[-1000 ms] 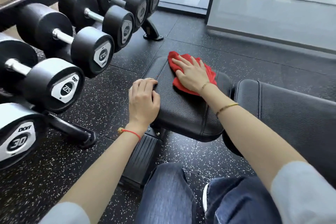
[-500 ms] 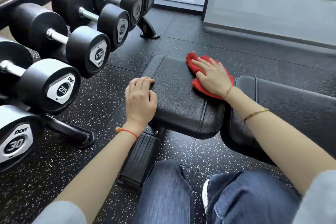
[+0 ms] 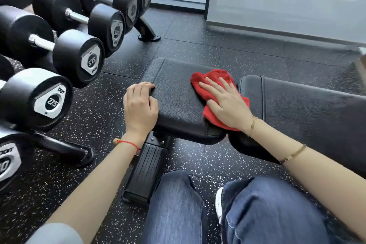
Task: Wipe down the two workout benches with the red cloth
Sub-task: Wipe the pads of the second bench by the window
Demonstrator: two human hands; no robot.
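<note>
Down at the middle of the view, the seat pad (image 3: 178, 103) of a black bench lies flat, its grained surface facing up. At about three o'clock from it, just beside it with a narrow gap between, sits the back pad (image 3: 309, 109), which runs off toward the right edge.

On the seat pad's right end lies the cloth (image 3: 213, 80), red and bunched, spilling a little over the near edge at five o'clock. Pressed flat on top of it is the right hand (image 3: 227, 103), palm down, fingers (image 3: 210, 87) spread wide and pointing toward ten o'clock; it pins the cloth against the pad rather than pinching it. A thin gold bracelet (image 3: 252, 125) circles that wrist, and a second gold band (image 3: 293, 153) sits farther up the forearm.

At nine o'clock from the cloth, well apart from it, the left hand (image 3: 139, 108) rests on the pad's left end, fingers curled close together over the edge, holding the pad. A red string (image 3: 126, 142) is tied round that wrist.

Below the seat pad, at six o'clock, a black ribbed foot (image 3: 143, 172) of the frame lies on the speckled floor (image 3: 198, 45). Toward nine and ten o'clock, a rack holds a row of dumbbells (image 3: 77, 59); one near end cap reads 27.5. At six o'clock, jeans-clad knees (image 3: 267, 210) fill the bottom of the view.
</note>
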